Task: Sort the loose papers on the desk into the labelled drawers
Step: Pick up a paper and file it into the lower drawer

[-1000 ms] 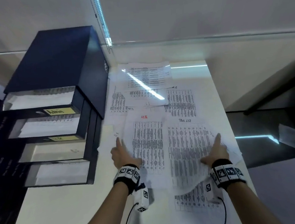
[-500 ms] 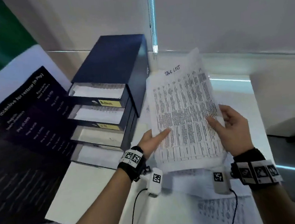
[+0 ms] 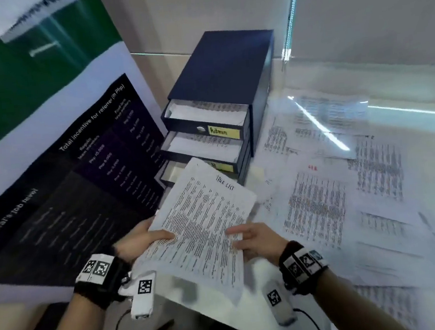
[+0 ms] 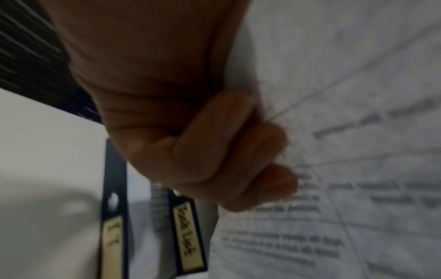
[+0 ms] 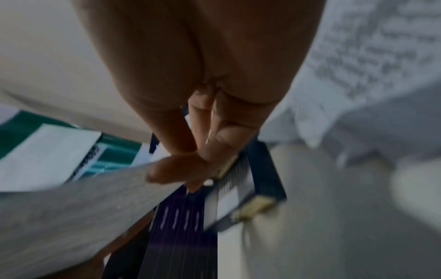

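Risk: the task-list sheet (image 3: 202, 218) is limp, and its far corner may catch on a drawer front of the drawer unit (image 3: 222, 106) just beyond the hands and crumple, or slide into a wrongly labelled drawer. The left hand (image 3: 136, 241) pinches the sheet's left edge, thumb on top. The right hand (image 3: 257, 237) grips its right edge, thumb on top, fingers beneath.

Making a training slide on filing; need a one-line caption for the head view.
Both hands, left hand and right hand, carry the task list sheet toward the drawer unit.
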Action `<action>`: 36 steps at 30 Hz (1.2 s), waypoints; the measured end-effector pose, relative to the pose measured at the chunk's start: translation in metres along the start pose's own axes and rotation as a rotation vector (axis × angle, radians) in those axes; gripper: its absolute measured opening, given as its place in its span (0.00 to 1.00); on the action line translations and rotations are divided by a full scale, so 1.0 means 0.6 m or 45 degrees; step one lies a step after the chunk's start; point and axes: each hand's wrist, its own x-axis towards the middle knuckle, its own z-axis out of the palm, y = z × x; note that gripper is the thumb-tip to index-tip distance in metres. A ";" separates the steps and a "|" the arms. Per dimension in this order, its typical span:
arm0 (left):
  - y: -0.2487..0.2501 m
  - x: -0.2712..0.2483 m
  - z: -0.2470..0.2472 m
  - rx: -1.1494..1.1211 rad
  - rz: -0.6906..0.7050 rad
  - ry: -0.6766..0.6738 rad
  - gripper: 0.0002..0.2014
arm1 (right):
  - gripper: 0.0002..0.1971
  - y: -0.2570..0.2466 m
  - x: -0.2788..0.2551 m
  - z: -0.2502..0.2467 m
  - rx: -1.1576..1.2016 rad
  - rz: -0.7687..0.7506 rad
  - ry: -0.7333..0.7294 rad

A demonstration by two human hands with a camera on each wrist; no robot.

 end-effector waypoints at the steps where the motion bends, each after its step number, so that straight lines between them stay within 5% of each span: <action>1: -0.016 -0.008 -0.017 -0.005 -0.039 0.026 0.44 | 0.17 0.017 0.016 0.024 0.009 0.069 -0.051; 8: -0.073 -0.041 -0.093 -0.120 -0.158 0.100 0.23 | 0.18 0.070 0.065 0.135 0.083 0.119 -0.130; 15: -0.012 -0.061 -0.145 -0.345 0.087 -0.060 0.32 | 0.18 -0.007 0.060 0.136 0.110 -0.338 0.148; 20: -0.003 0.004 -0.153 -0.374 0.007 -0.008 0.21 | 0.29 -0.031 0.095 0.102 0.392 -0.126 0.196; 23: 0.002 0.040 -0.149 -0.588 -0.170 -0.051 0.17 | 0.15 -0.041 0.107 0.087 0.467 -0.084 0.260; 25: 0.004 0.063 -0.155 -0.690 -0.141 -0.098 0.22 | 0.15 -0.047 0.115 0.072 0.535 -0.075 0.305; 27: 0.019 0.069 -0.153 -0.637 -0.106 -0.129 0.28 | 0.16 -0.057 0.124 0.057 0.591 -0.089 0.346; 33: 0.039 0.115 -0.146 -0.353 -0.023 0.020 0.21 | 0.16 -0.091 0.154 0.014 0.475 -0.157 0.627; 36: 0.051 0.159 -0.140 -0.211 0.076 0.189 0.17 | 0.17 -0.101 0.141 0.016 0.269 -0.063 0.496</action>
